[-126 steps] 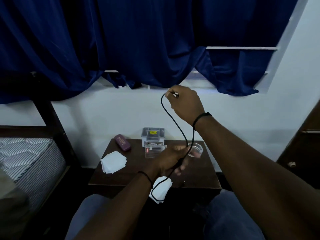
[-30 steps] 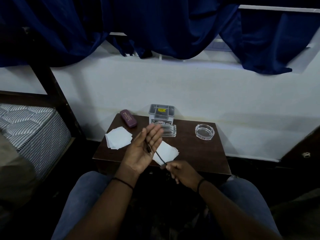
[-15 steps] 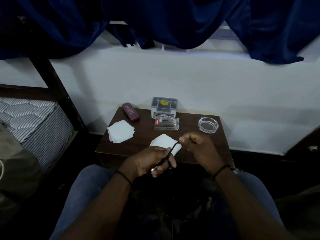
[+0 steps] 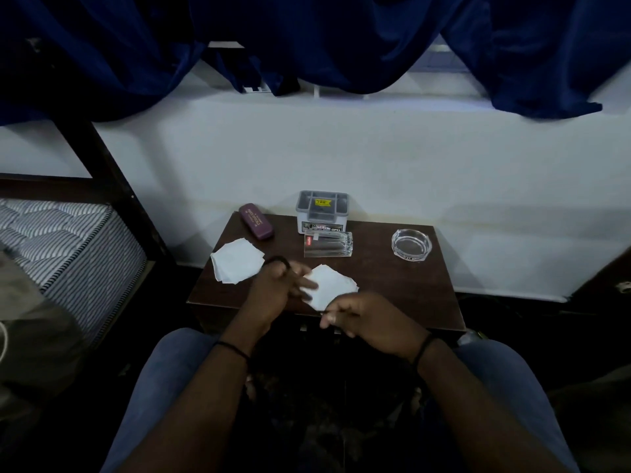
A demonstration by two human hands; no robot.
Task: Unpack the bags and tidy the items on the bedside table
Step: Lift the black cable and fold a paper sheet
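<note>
My left hand (image 4: pixel 278 290) is over the front of the dark wooden bedside table (image 4: pixel 392 288), closed around a coiled black cable (image 4: pixel 277 260) whose loop shows above the knuckles. My right hand (image 4: pixel 365 317) is at the table's front edge, fingers pinched on the cable's end. On the table lie two white paper stacks (image 4: pixel 237 260) (image 4: pixel 333 286), a maroon case (image 4: pixel 256 221), a grey organiser box (image 4: pixel 322 209), a clear glass lying on its side (image 4: pixel 327 244) and a glass ashtray (image 4: pixel 411 245).
A bed with a striped mattress (image 4: pixel 68 240) and dark frame post (image 4: pixel 102 158) stands left. The white wall (image 4: pixel 341 155) and blue curtains (image 4: pixel 307 39) are behind the table. My knees in jeans (image 4: pixel 164 377) are below the table's front. Dark furniture (image 4: pixel 607 281) is at right.
The long cable, stretched between raised hands earlier, is now wound up in my left hand. My left hand moved up over the table; my right dropped to the front edge.
</note>
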